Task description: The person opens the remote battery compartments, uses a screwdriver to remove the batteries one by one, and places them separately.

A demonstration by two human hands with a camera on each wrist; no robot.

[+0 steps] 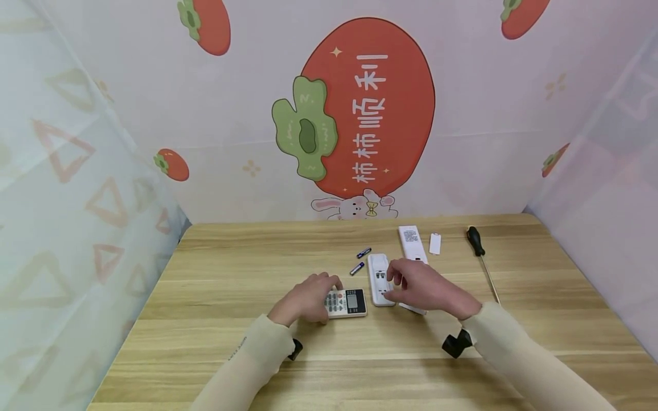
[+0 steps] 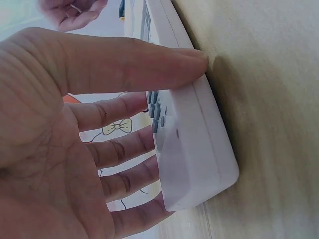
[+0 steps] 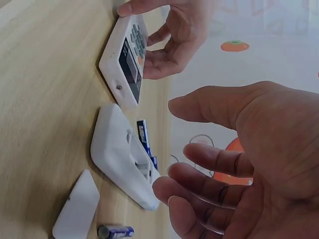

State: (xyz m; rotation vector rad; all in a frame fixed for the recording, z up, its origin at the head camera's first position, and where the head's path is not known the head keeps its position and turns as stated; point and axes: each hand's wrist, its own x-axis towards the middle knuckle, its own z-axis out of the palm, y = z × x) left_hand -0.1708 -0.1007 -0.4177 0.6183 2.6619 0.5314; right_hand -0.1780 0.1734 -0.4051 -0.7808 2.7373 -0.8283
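Observation:
My left hand holds a white remote control by its sides, thumb along the near edge and fingers along the far one. It lies face up, with grey buttons and a small screen showing. Over a second remote control, my right hand hovers with loosely bent fingers and nothing between them. That remote lies face down, its battery compartment uncovered. Partly under the right hand is a white battery cover. In the right wrist view, a blue battery lies beside that cover.
Two blue batteries lie left of the uncovered remote. A third remote lies face down behind the right hand, near a small white cover. Further right is a black-handled screwdriver. A printed cloth wall stands behind the wooden table.

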